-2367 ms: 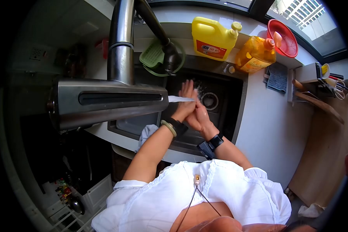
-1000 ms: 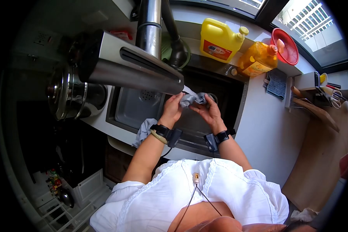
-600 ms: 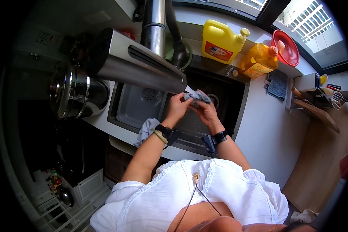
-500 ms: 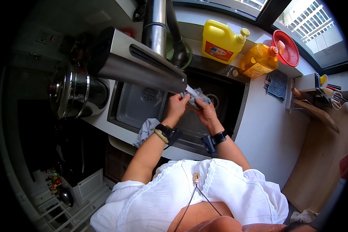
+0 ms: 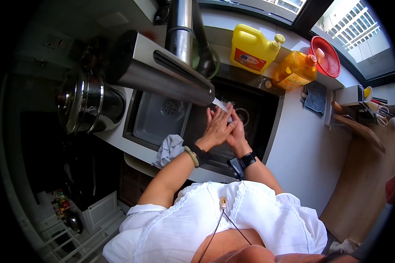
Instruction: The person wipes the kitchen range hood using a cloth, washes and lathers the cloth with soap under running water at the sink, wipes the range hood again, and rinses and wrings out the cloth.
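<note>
In the head view, the left hand [image 5: 215, 128] is now laid across the right hand [image 5: 237, 133], where a grey cloth was pinched between both half a second earlier. The left fingers are held nearly straight; the right hand is partly covered, and whether anything is gripped cannot be told. The grey cloth is hidden, perhaps between the palms. Water [image 5: 218, 103] is run onto the hands from the tap [image 5: 171, 85], over the sink [image 5: 273, 125]. A pale cloth [image 5: 169, 148] is draped at its near edge.
</note>
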Action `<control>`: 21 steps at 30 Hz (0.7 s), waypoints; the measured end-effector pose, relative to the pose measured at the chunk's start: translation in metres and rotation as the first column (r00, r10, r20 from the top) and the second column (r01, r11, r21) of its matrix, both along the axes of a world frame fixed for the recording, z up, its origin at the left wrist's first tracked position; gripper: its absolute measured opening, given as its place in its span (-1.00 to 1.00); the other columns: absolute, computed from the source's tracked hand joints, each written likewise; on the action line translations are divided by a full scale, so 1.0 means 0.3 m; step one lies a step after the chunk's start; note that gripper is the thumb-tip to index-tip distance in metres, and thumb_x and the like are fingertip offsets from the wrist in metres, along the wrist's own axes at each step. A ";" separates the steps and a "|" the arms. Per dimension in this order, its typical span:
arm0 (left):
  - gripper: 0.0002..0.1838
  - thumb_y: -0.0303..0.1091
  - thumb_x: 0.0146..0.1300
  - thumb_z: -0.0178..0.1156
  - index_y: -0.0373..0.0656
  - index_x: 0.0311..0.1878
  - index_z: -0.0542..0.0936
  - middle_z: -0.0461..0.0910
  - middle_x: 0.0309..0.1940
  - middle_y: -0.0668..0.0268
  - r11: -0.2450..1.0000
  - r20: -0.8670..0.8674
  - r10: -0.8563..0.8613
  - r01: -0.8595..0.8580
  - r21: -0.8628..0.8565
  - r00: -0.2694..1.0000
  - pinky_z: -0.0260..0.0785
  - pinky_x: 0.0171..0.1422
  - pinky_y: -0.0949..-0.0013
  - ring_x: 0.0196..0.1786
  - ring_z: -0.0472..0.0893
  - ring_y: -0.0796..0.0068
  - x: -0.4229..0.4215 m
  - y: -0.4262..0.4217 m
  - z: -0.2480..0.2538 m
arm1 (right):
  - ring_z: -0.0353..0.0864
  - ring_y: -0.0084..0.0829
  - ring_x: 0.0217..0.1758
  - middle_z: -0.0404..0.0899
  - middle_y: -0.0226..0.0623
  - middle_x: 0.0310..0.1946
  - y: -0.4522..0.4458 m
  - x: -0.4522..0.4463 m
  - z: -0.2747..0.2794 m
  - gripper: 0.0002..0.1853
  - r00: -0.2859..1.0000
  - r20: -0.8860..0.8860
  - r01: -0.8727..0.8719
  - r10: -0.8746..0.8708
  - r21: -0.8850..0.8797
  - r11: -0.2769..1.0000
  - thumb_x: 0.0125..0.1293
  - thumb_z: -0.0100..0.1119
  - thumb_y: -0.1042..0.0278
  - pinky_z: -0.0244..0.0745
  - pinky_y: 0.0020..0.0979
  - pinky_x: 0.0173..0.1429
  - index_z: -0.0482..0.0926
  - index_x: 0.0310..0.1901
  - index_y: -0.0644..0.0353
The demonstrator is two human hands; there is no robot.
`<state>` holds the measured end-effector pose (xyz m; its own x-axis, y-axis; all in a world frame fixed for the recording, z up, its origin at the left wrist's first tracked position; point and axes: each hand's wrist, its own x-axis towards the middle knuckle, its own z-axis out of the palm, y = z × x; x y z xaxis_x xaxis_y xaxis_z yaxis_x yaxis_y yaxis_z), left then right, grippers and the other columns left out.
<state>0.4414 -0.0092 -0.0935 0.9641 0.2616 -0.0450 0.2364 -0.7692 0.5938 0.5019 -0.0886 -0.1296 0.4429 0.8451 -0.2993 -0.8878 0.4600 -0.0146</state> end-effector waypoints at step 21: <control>-0.83 -0.40 0.27 0.21 -0.32 -0.21 0.66 0.68 -0.34 0.28 0.954 0.421 0.274 -0.189 -0.232 0.864 0.43 -0.13 0.57 -0.32 0.60 0.62 0.217 0.353 0.232 | 0.35 -0.13 0.29 0.44 -0.13 0.18 -0.031 0.066 0.045 -0.13 0.968 -0.038 -0.252 0.249 -0.172 0.952 0.25 -0.28 -0.50 0.09 0.16 0.34 0.35 0.25 0.17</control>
<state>0.5065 0.0967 -0.0240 0.8049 0.5084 0.3060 0.0735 -0.5971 0.7988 0.5216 -0.0977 -0.1160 0.2180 0.8625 -0.4567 -0.9748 0.2147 -0.0599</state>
